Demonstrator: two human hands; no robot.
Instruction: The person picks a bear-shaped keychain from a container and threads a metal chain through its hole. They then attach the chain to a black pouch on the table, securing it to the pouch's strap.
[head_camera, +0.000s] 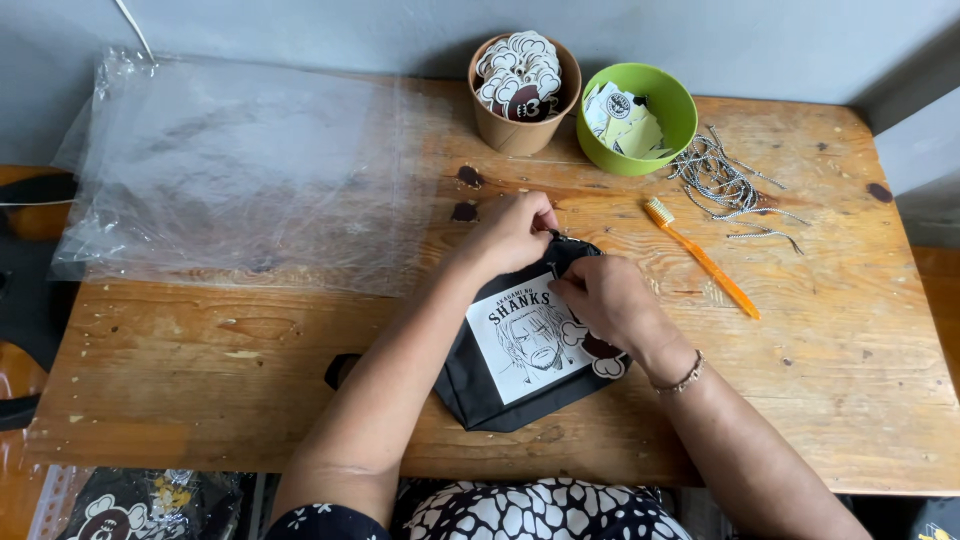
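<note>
Fabric is what I see at centre frame: a soft black pouch (478, 385) with a white printed portrait panel, lying on the worn wooden table (830, 400). My left hand (512, 232) and right hand (605, 297) both pinch its top edge. Crinkled clear plastic sheeting (240, 170) fills the upper left.

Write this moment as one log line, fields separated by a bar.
left hand: pinching top edge of black pouch | right hand: on pouch, by a cut-out tag | nearby: orange toothbrush, green bowl
</note>
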